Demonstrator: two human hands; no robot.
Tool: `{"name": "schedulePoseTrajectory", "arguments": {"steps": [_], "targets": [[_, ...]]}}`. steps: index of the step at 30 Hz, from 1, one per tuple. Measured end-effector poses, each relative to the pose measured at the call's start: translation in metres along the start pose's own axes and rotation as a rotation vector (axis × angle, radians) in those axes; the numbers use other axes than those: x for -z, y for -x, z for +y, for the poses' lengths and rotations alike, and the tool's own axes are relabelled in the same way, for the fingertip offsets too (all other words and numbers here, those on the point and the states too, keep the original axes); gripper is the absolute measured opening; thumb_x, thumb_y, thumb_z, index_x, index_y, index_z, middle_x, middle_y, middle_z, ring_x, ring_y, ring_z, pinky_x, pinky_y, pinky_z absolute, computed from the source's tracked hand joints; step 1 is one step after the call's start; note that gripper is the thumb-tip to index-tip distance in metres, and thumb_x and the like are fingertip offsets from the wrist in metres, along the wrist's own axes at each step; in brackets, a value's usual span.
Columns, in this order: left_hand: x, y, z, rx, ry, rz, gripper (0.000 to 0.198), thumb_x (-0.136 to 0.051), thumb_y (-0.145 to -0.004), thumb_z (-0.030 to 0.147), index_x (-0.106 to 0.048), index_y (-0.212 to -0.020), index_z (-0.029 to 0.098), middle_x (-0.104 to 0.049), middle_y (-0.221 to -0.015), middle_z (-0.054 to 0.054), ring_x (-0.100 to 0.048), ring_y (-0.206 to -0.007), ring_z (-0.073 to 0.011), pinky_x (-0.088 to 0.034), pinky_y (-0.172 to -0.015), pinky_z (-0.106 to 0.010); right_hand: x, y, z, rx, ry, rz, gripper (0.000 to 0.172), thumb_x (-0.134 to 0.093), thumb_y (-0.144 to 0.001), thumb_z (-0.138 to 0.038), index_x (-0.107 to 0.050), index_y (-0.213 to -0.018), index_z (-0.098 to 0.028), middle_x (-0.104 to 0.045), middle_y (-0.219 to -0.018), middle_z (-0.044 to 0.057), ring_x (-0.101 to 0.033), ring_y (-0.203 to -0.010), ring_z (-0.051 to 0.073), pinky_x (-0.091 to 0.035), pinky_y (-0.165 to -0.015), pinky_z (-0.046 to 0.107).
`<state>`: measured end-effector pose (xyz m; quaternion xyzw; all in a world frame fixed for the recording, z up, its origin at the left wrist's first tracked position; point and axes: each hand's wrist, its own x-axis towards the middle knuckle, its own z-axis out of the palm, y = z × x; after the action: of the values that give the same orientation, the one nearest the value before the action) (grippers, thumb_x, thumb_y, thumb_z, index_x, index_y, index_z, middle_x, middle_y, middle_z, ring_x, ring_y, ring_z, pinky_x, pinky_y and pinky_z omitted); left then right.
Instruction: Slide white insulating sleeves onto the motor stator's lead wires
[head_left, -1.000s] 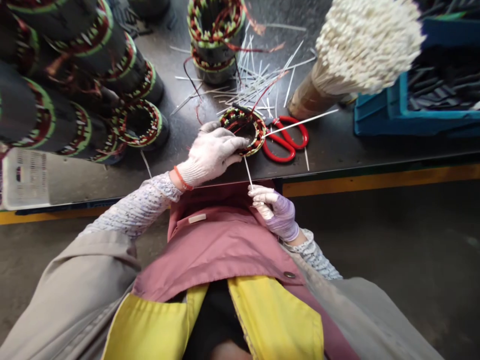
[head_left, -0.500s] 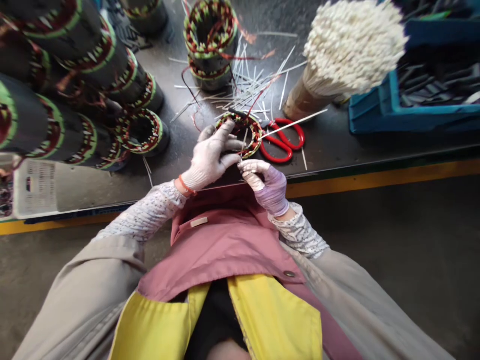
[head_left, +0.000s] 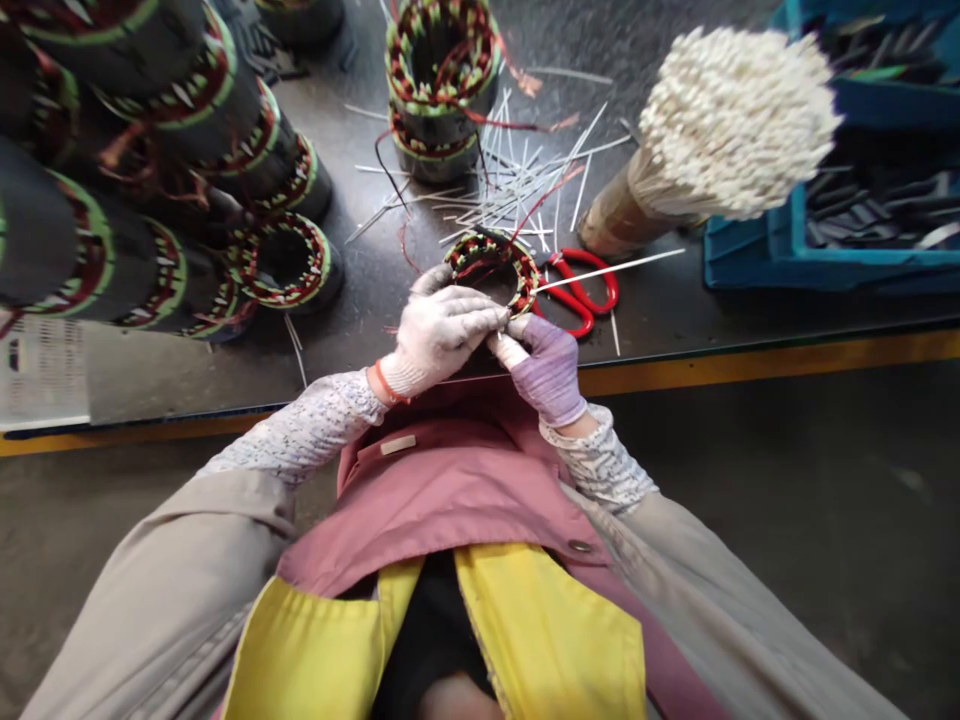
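Observation:
A motor stator (head_left: 528, 272) with red windings and pale green insulation stands near the table edge. My left hand (head_left: 442, 335), in a white glove, rests against its near left side, fingers drawn together. At its near rim my right hand (head_left: 549, 368), in a purple glove with whitish fingertips, is closed in a pinch. Both sets of fingertips meet there; whatever they pinch is too small to make out. One thin white stick (head_left: 637, 264) juts rightward from the stator's rim, above red-handled scissors (head_left: 613, 292).
Behind the stator lie many loose white sticks (head_left: 517, 185) and two stacked stators (head_left: 435, 115). A thick bundle of white sticks (head_left: 742, 120) stands at right, beside a blue bin (head_left: 757, 250) of dark strips. Rows of stators (head_left: 289, 265) fill the left, near a white basket (head_left: 52, 375).
My left hand's fingers have come down from over the stator's opening and closed together beside my right fingertips. The right hand stays pinched at the near rim. The view has shifted slightly.

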<state>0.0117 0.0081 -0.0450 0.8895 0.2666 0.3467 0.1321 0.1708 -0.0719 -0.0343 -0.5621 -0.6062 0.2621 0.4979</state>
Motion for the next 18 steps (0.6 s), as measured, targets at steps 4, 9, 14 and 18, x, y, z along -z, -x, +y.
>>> {"name": "schedulePoseTrajectory", "arguments": {"steps": [4, 9, 14, 18], "targets": [[-0.0016, -0.0002, -0.0004, -0.002, 0.023, 0.02, 0.025, -0.05, -0.1, 0.036, -0.074, -0.097, 0.027, -0.078, -0.096, 0.001, -0.071, -0.095, -0.015, -0.032, -0.115, -0.046, 0.0025, 0.0029, -0.0022, 0.093, 0.04, 0.004, 0.015, -0.068, -0.087, -0.026, -0.07, -0.074, -0.019, -0.067, -0.075, 0.001, -0.06, -0.069, 0.013, -0.052, -0.07, 0.028], [-0.0048, 0.0009, -0.004, -0.053, 0.061, 0.08, 0.023, -0.052, -0.1, 0.034, -0.074, -0.097, 0.027, -0.078, -0.098, 0.001, -0.071, -0.096, -0.015, -0.033, -0.113, -0.044, 0.0005, -0.0017, -0.0023, 0.0, -0.041, -0.043, 0.023, -0.066, -0.087, -0.026, -0.064, -0.066, -0.018, -0.063, -0.069, 0.0, -0.06, -0.068, 0.013, -0.052, -0.071, 0.027], [-0.0053, 0.0005, -0.0059, -0.041, 0.095, 0.083, 0.024, -0.054, -0.099, 0.036, -0.075, -0.095, 0.027, -0.078, -0.096, 0.001, -0.072, -0.093, -0.0144, -0.031, -0.115, -0.043, 0.005, 0.0009, -0.0064, 0.066, 0.001, -0.042, 0.018, -0.068, -0.086, -0.024, -0.067, -0.069, -0.018, -0.065, -0.071, 0.0, -0.059, -0.067, 0.013, -0.051, -0.068, 0.027], [-0.0055, 0.0007, -0.006, -0.048, 0.097, 0.106, 0.02, -0.056, -0.099, 0.034, -0.075, -0.095, 0.027, -0.078, -0.094, 0.002, -0.072, -0.093, -0.0141, -0.031, -0.116, -0.043, 0.0063, 0.0011, -0.0048, 0.106, 0.058, -0.019, 0.013, -0.068, -0.086, -0.024, -0.07, -0.074, -0.019, -0.067, -0.076, 0.001, -0.06, -0.069, 0.014, -0.051, -0.069, 0.028]]}}
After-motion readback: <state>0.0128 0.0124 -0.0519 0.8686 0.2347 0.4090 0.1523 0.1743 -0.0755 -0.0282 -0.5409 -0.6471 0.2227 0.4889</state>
